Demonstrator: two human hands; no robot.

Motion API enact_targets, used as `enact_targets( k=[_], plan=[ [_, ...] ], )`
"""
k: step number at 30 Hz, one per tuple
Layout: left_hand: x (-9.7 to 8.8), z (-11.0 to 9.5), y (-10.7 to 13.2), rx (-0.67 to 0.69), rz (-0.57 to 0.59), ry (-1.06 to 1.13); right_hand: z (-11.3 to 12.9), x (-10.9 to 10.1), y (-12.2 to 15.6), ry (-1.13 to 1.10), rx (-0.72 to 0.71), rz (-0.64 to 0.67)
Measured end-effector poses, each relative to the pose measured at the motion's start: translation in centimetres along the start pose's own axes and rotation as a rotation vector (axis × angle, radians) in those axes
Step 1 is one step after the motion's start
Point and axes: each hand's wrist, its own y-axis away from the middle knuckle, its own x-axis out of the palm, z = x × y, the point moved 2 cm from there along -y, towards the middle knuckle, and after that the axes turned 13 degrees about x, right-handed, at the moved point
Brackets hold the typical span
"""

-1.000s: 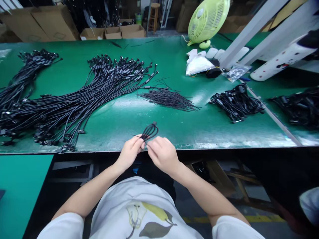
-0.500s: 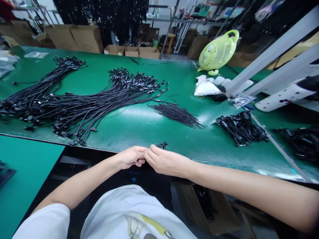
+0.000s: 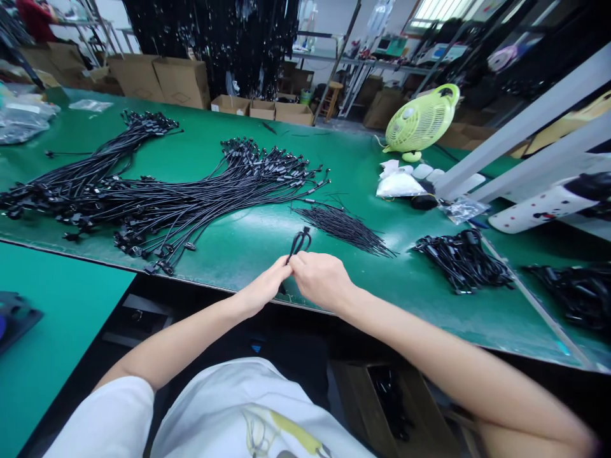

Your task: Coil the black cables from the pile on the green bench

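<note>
Thin black cable loop (image 3: 298, 242), folded narrow, upright over the near edge of the green worktop (image 3: 248, 235), pinched at its base in the grip of left hand (image 3: 265, 289) and right hand (image 3: 322, 280) together. Beyond, spread cable piles (image 3: 200, 191); at the far edge open cardboard boxes (image 3: 248, 107), contents hidden.

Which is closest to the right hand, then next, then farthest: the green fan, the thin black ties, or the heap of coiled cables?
1. The thin black ties, just beyond the right hand, which pinches a looped cable.
2. The heap of coiled cables, farther off to the right.
3. The green fan, far back on the right.
</note>
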Motion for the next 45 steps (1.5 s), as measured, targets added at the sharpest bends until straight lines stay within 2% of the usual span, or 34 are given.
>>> enact_targets(
  k=[3,5,7,9,11,13,15,17,19,21,23,24,27,29,30,32,33,34,36,38,40,43,45],
  plan=[
    [-1.1,-1.5,-0.7,0.159,-0.009,0.016,-0.3,1.0,-0.1,-0.382,0.325,-0.03],
    [-1.5,-2.5,-0.1,0.255,0.051,-0.136,-0.7,1.4,0.1,-0.619,0.446,0.04],
    [-1.5,-2.5,0.8,0.266,0.147,-0.266,-1.3,1.2,0.3,-0.679,0.507,0.043],
    [-1.3,-1.7,1.3,0.196,0.205,-0.286,-1.5,0.3,0.5,-0.568,0.493,-0.062],
    [-1.3,-0.6,1.1,0.083,0.163,-0.197,-0.8,-0.5,0.9,-0.403,0.352,-0.154],
    [-1.6,-0.1,0.5,0.005,0.078,-0.055,0.5,-0.7,1.4,-0.275,0.154,-0.152],
    [-2.0,-0.4,0.3,0.012,0.019,0.021,1.3,-0.3,1.9,-0.22,0.048,-0.092],
    [-2.1,-1.0,0.6,0.064,0.045,-0.032,1.0,0.3,2.0,-0.246,0.092,-0.029],
    [-1.8,-1.2,1.3,0.112,0.089,-0.168,0.0,0.9,1.9,-0.299,0.217,0.003],
    [-1.5,-0.8,1.9,0.173,0.035,-0.283,-1.0,1.2,1.9,-0.35,0.35,-0.008],
    [-1.0,0.1,2.2,0.2,-0.031,-0.3,-1.3,1.3,1.9,-0.463,0.46,-0.029],
    [-0.8,0.6,2.2,0.185,-0.021,-0.284,-1.3,1.4,2.0,-0.568,0.514,-0.028],
    [-0.1,1.9,2.3,0.141,0.086,-0.306,-0.9,2.3,2.3,-1.099,0.708,0.093],
    [0.1,2.2,2.5,0.194,0.066,-0.4,-0.8,3.3,2.7,-1.479,0.822,0.306],
    [0.1,2.4,2.6,0.22,0.043,-0.434,-0.8,3.7,2.9,-1.598,0.848,0.425],
    [0.0,2.6,2.7,0.202,0.022,-0.438,-1.4,4.1,3.4,-1.59,0.846,0.564],
    [0.0,2.8,2.7,0.164,0.026,-0.409,-1.9,4.0,3.6,-1.484,0.842,0.548],
    [0.0,3.0,2.7,0.119,0.032,-0.368,-2.5,3.8,3.7,-1.348,0.846,0.479],
    [0.1,3.2,2.5,0.049,0.037,-0.29,-3.5,2.8,4.0,-1.103,0.871,0.268],
    [0.3,3.2,2.2,0.019,0.025,-0.239,-4.2,1.8,4.1,-0.968,0.879,0.116],
    [0.5,3.1,1.9,-0.004,0.011,-0.173,-4.4,1.1,4.2,-0.859,0.854,0.044],
    [0.6,3.0,1.5,-0.113,0.019,0.066,-4.6,0.8,4.2,-0.756,0.675,-0.056],
    [0.6,2.9,1.5,-0.236,0.069,0.265,-4.7,0.8,4.3,-0.812,0.493,-0.117]
  ],
)
